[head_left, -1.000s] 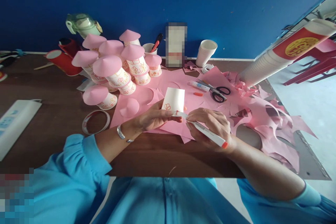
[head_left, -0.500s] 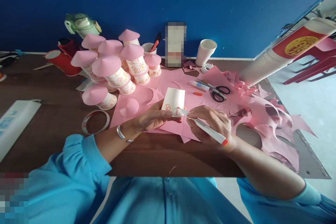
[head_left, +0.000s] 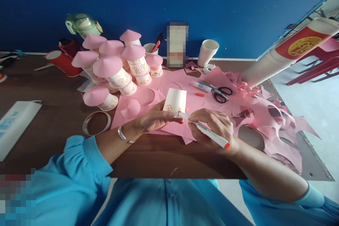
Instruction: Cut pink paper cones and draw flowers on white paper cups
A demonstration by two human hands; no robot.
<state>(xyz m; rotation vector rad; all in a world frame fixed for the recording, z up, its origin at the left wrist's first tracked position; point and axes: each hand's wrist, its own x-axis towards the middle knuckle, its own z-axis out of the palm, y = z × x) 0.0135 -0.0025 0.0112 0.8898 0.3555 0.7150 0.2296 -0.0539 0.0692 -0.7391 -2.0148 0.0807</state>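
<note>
My left hand point(head_left: 156, 116) grips a white paper cup point(head_left: 175, 99), with the thumb at its lower edge. An orange-red flower outline and a smaller mark show on the cup's side. In my right hand point(head_left: 213, 127) is a white marker point(head_left: 212, 135) with an orange-red end, its tip touching the cup near the smaller mark. An orange-red marker cap point(head_left: 199, 94) lies on the pink paper point(head_left: 148, 95) behind my hands. To the left stand several decorated cups with pink cone roofs point(head_left: 107, 66).
Black-handled scissors point(head_left: 221, 94) and a glue tube point(head_left: 200, 86) lie beyond my right hand. Pink scraps point(head_left: 278, 134) cover the right side. A tape roll point(head_left: 96, 123) sits left; a long cup stack point(head_left: 280, 58) leans at the right. White cups point(head_left: 208, 53) stand at the back.
The marker and its tip have shifted slightly down the cup, and the smaller mark's line looks different near the tip. The cup and my left hand have barely moved.
</note>
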